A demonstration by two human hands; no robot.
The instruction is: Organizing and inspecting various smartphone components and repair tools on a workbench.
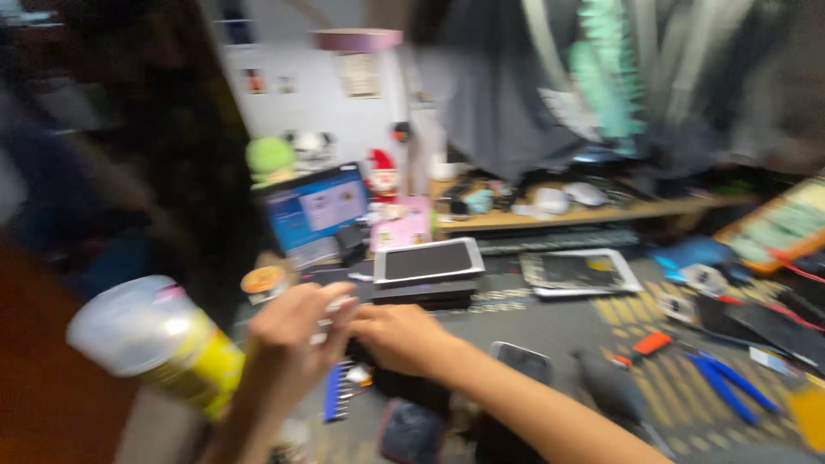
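The picture is blurred by motion. My left hand [296, 331] and my right hand [395, 335] meet over the dark work mat [550, 322], fingers curled around a small pale object [337, 305] between them; I cannot tell what it is. A blue rack of screwdriver bits [335, 391] lies just below my left hand. A white-framed tablet [427, 260] rests on a dark box right behind my hands. A phone [522, 359] lies face up beside my right forearm.
A second opened tablet [580, 272] lies to the right. Blue pry tools [726, 382] and an orange tool [650, 344] sit at the right. A yellow canister with a clear lid [159, 344] stands at the left. A lit laptop screen [314, 209], toys and a cluttered shelf [593, 210] are behind.
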